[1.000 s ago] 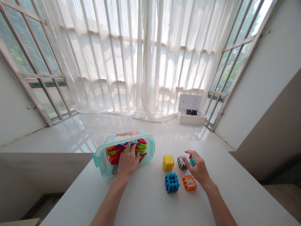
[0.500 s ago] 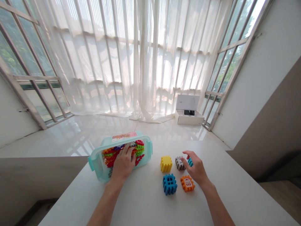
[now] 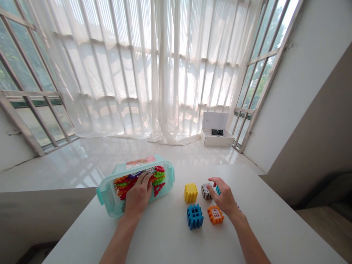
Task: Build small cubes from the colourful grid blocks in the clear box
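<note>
My left hand [image 3: 138,196] reaches into a clear teal-rimmed storage box [image 3: 107,194] lying on its side, fingers curled among colourful interlocking plastic pieces [image 3: 158,178]. My right hand [image 3: 224,198] hovers over the white table [image 3: 170,242], fingers curled around a small teal piece [image 3: 217,189]. Beside it stands a grey cube [image 3: 205,191]. A yellow cube [image 3: 190,193], a blue cube [image 3: 195,216] and an orange cube [image 3: 215,214] sit just left of that hand.
The table's far edge runs behind the box. Beyond lies a glossy white floor with sheer curtains over tall windows. An open white carton [image 3: 217,134] sits on the floor at the back right. A grey wall stands to the right.
The view has drifted, so everything sits slightly further left in frame. My left hand has dug a little deeper into the box. My right hand stays by the grey cube.
</note>
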Demonstrator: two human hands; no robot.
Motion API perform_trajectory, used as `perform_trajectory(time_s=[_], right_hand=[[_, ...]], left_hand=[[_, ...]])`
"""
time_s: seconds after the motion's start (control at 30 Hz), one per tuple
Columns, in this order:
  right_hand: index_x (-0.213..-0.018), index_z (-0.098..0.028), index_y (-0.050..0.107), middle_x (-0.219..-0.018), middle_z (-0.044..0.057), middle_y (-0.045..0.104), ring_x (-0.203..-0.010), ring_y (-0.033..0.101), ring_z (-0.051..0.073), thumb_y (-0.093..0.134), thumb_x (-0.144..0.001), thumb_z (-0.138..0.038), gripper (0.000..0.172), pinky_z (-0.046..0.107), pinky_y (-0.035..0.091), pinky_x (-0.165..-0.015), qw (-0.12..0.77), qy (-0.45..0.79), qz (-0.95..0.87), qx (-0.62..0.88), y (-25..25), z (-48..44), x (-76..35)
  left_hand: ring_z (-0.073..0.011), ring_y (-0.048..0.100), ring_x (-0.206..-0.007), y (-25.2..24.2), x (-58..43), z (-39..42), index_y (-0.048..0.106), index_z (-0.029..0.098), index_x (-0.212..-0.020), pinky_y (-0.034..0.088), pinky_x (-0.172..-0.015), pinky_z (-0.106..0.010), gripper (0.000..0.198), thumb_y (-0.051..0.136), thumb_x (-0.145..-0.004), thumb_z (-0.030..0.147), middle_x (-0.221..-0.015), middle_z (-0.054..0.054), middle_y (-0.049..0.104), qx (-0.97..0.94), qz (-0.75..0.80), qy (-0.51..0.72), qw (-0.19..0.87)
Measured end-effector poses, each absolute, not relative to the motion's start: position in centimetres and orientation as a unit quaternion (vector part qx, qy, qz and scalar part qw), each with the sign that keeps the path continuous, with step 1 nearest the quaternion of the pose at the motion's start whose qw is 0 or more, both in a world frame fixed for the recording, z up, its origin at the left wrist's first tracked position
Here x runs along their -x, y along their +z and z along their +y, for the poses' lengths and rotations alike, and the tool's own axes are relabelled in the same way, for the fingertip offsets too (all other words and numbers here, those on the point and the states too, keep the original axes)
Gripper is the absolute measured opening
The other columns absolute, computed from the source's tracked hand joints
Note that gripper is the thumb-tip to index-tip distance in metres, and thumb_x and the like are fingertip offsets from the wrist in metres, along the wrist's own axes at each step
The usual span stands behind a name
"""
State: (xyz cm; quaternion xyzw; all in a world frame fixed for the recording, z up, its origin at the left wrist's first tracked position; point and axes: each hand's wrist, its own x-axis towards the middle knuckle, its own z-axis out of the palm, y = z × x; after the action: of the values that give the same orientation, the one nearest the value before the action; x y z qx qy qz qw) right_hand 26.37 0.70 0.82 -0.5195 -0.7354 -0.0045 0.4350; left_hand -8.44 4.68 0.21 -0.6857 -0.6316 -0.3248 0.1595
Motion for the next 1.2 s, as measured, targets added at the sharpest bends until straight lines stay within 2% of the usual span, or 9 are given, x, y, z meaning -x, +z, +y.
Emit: perform_trajectory(time_s=[0.07, 0.13, 0.27, 0.4, 0.6, 0.7, 0.8, 0.97, 1.2], right_hand=[[-0.110, -0.021, 0.064, -0.102, 0.009, 0.069, -0.078, 0.067, 0.019, 0.054, -0.097, -0.040, 0.025, 0.035, 0.058, -0.077, 0.431, -0.001, -0.739, 0.519, 0.8, 0.7, -26.4], [-0.110, -0.021, 0.064, -0.103, 0.009, 0.069, -0.079, 0.067, 0.020, 0.053, -0.098, -0.040, 0.025, 0.035, 0.058, -0.078, 0.427, 0.002, -0.741, 0.519, 0.8, 0.7, -26.3], [-0.108, -0.021, 0.064, -0.104, 0.009, 0.070, -0.080, 0.067, 0.020, 0.053, -0.098, -0.037, 0.022, 0.036, 0.058, -0.080, 0.423, 0.001, -0.747, 0.513, 0.7, 0.8, -26.3], [-0.106, -0.021, 0.065, -0.104, 0.008, 0.071, -0.079, 0.067, 0.019, 0.054, -0.097, -0.034, 0.019, 0.035, 0.058, -0.079, 0.430, -0.005, -0.748, 0.506, 0.7, 0.8, -26.3], [-0.103, -0.021, 0.066, -0.099, 0.007, 0.070, -0.074, 0.066, 0.017, 0.055, -0.097, -0.032, 0.017, 0.032, 0.056, -0.076, 0.460, -0.020, -0.739, 0.493, 1.1, 0.5, -26.0], [-0.101, -0.021, 0.066, -0.098, 0.006, 0.070, -0.073, 0.065, 0.017, 0.055, -0.097, -0.029, 0.014, 0.031, 0.056, -0.075, 0.475, -0.032, -0.736, 0.482, 1.4, 0.2, -25.7], [-0.100, -0.021, 0.066, -0.096, 0.007, 0.070, -0.077, 0.066, 0.018, 0.055, -0.097, -0.025, 0.012, 0.031, 0.056, -0.075, 0.493, -0.049, -0.733, 0.466, 1.8, -0.1, -25.4], [-0.107, -0.021, 0.065, -0.101, 0.008, 0.070, -0.090, 0.068, 0.020, 0.056, -0.096, -0.020, 0.014, 0.032, 0.057, -0.079, 0.499, -0.048, -0.759, 0.416, 2.0, -1.0, -24.2], [-0.143, -0.020, 0.047, -0.138, 0.016, 0.058, -0.129, 0.057, 0.029, 0.070, -0.089, -0.033, 0.060, 0.042, 0.053, -0.105, 0.438, -0.003, -0.828, 0.349, 1.3, -2.5, -21.3]], left_hand=[[-0.0272, 0.074, -0.086, 0.3, 8.3, 4.6, 0.062, 0.022, -0.131, 0.056, -0.055, -0.034, 0.040, 0.040, -0.097, 0.027, -0.142, -0.010, 0.061, 0.686, -0.645, -0.304, 0.146], [-0.0277, 0.074, -0.089, 0.2, 8.3, 4.6, 0.062, 0.022, -0.131, 0.057, -0.057, -0.035, 0.040, 0.039, -0.098, 0.026, -0.141, -0.009, 0.062, 0.691, -0.641, -0.307, 0.132], [-0.0279, 0.071, -0.107, -0.2, 8.5, 5.0, 0.065, 0.018, -0.121, 0.060, -0.080, -0.038, 0.035, 0.040, -0.097, 0.023, -0.127, -0.009, 0.070, 0.709, -0.585, -0.374, 0.123], [-0.0258, 0.071, -0.104, 0.3, 8.4, 4.8, 0.067, 0.019, -0.112, 0.056, -0.092, -0.038, 0.026, 0.047, -0.097, 0.027, -0.115, -0.010, 0.074, 0.701, -0.543, -0.444, 0.125], [-0.0214, 0.072, -0.082, 1.9, 7.4, 3.8, 0.066, 0.021, -0.092, 0.057, -0.080, -0.033, 0.014, 0.059, -0.093, 0.033, -0.091, -0.006, 0.075, 0.663, -0.506, -0.540, 0.108], [-0.0201, 0.071, -0.075, 2.2, 6.7, 3.4, 0.064, 0.022, -0.094, 0.059, -0.075, -0.034, 0.012, 0.061, -0.091, 0.033, -0.088, -0.005, 0.073, 0.643, -0.502, -0.578, 0.002], [-0.0194, 0.072, -0.076, 2.3, 5.5, 3.2, 0.063, 0.021, -0.101, 0.062, -0.073, -0.033, 0.021, 0.065, -0.087, 0.036, -0.100, -0.006, 0.073, 0.621, -0.463, -0.612, -0.162], [-0.0210, 0.074, -0.090, 2.4, 3.2, 2.4, 0.062, 0.018, -0.107, 0.062, -0.084, -0.034, 0.039, 0.075, -0.078, 0.041, -0.100, -0.007, 0.075, 0.571, -0.405, -0.594, -0.396], [-0.0213, 0.074, -0.090, 2.2, 1.1, 1.0, 0.064, 0.017, -0.104, 0.062, -0.084, -0.034, 0.042, 0.081, -0.074, 0.041, -0.097, -0.008, 0.076, 0.562, -0.357, -0.539, -0.516]])
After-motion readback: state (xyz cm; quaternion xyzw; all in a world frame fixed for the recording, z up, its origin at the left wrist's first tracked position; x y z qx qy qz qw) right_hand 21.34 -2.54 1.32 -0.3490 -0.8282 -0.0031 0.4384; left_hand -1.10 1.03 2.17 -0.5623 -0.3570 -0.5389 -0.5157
